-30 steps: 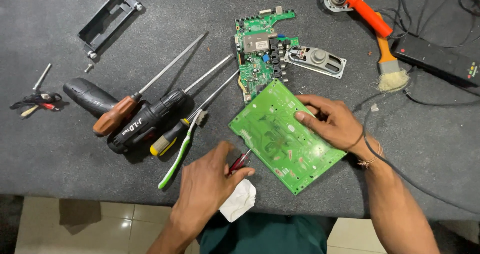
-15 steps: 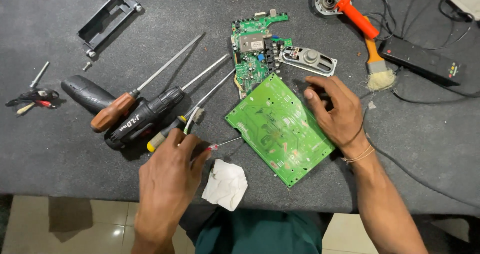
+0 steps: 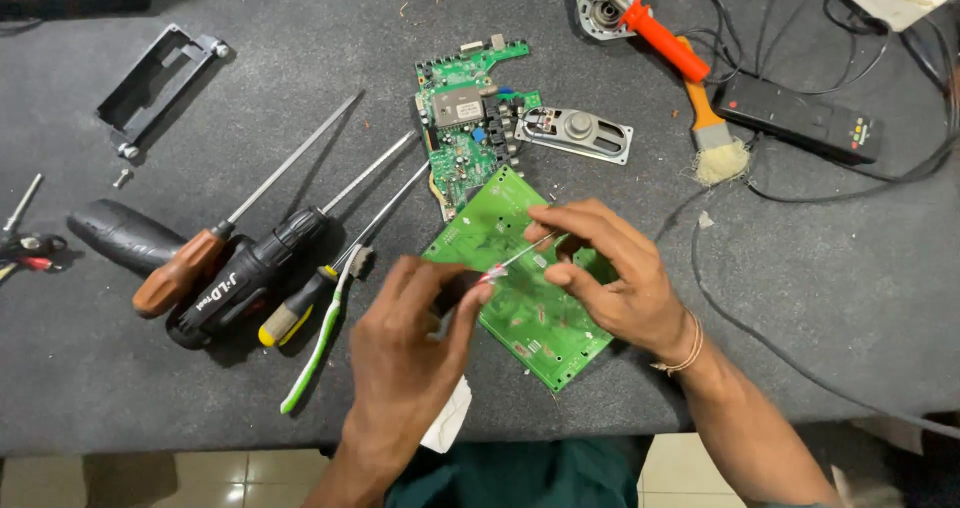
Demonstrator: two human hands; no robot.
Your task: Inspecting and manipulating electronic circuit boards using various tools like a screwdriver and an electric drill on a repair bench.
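Hands meet at frame centre over a green circuit board (image 3: pixel 520 298) lying flat on the dark grey table (image 3: pixel 820 268). Left hand (image 3: pixel 410 343) is closed in a pinch round the red-ended handle of a thin probe-like tool (image 3: pixel 515 256); shaft runs up toward 1 o'clock. Right hand (image 3: pixel 610 273) is half curled, fingertips pinched on the far end of that same shaft, palm over the board's 3 o'clock edge. Cannot tell whether the tip touches the board.

Second, populated circuit board (image 3: pixel 465 118) sits at 12 o'clock from the hands, touching or just overlapping the green one's top corner. Oval speaker (image 3: pixel 578 133) just beside it at 3 o'clock. At 9 o'clock: a row of screwdrivers, namely brown-handled (image 3: pixel 185 268), black-handled (image 3: pixel 250 278) and yellow-and-black (image 3: pixel 295 313), plus a green toothbrush (image 3: pixel 320 343) nearest the left hand. Black metal bracket (image 3: pixel 160 78) at 10 o'clock, far off. Orange-handled brush (image 3: pixel 710 128) and black power strip (image 3: pixel 800 118) at 2 o'clock. White tissue (image 3: pixel 450 423) at 6 o'clock, table edge, partly under left wrist.

Progress, judged: boards already out of any housing and laid bare, speaker detached, tools spread. Work on the green board looks mid-way; both hands seem busy readying the small tool rather than applying it. No housing in view.
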